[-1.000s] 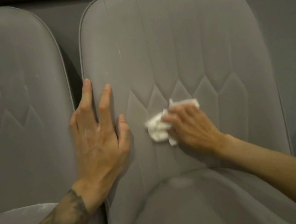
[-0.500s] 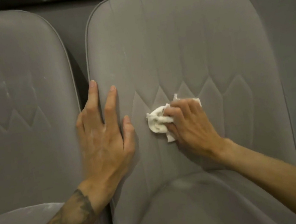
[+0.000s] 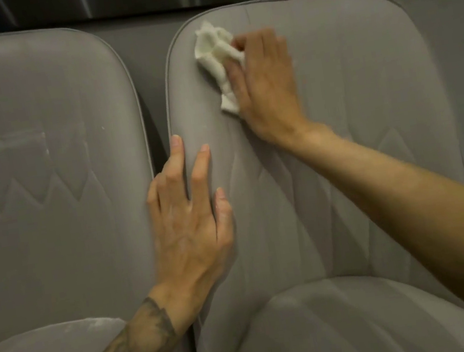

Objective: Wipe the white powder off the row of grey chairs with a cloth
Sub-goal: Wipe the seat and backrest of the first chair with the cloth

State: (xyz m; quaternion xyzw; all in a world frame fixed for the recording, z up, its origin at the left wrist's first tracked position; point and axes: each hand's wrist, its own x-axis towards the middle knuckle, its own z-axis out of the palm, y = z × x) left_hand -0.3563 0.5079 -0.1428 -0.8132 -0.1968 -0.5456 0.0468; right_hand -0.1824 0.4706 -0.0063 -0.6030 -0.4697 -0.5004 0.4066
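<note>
While the right hand (image 3: 263, 80) presses a crumpled white cloth (image 3: 214, 53) near the top left corner of the right grey chair (image 3: 358, 102), the left hand (image 3: 188, 215) braces that chair's left edge.
Motion blur smears the right hand; its fingers lie together, bent over the cloth, which is partly hidden beneath them. The left fingers are spread flat, the outer two lost in the gap beside the left grey chair (image 3: 48, 203), which shows white powder streaks (image 3: 9, 145) on its back and seat.

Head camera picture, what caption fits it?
Right hand wipes crumpled white cloth on grey fabric chair back; left hand rests flat below.
</note>
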